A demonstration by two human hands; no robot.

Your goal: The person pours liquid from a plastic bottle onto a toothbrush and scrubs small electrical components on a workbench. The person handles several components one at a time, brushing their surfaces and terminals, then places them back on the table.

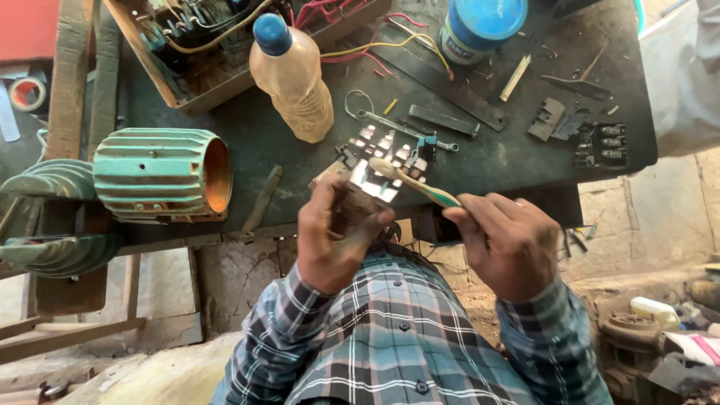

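Our left hand [334,236] is clamped around a small electrical contact block [371,184], thumb and fingers wrapped under it so its metal face tilts up toward us. Our right hand [510,244] is pinched shut on the handle of a worn toothbrush [412,182], held like a pen; the bristle end lies on the block's upper face, which seems the reason for the tilt, since it presents the contacts to the bristles. We hold both just off the near edge of the dark workbench [300,142], above our checked shirt.

Just beyond the left hand a second contact block [386,146] lies on the bench with a spanner [397,125] touching it. Further out stands one plastic bottle with a blue cap [292,75], and beyond the right hand one blue-lidded tin [480,26]. Well to the right of that hand sit a black terminal piece [604,144] and some grey scraps. To the left of the left hand one green ribbed motor housing [161,174] lies on its side, open end toward us, with two green end covers [52,217] beside it. An open metal box of wiring [202,37] lies farthest away.
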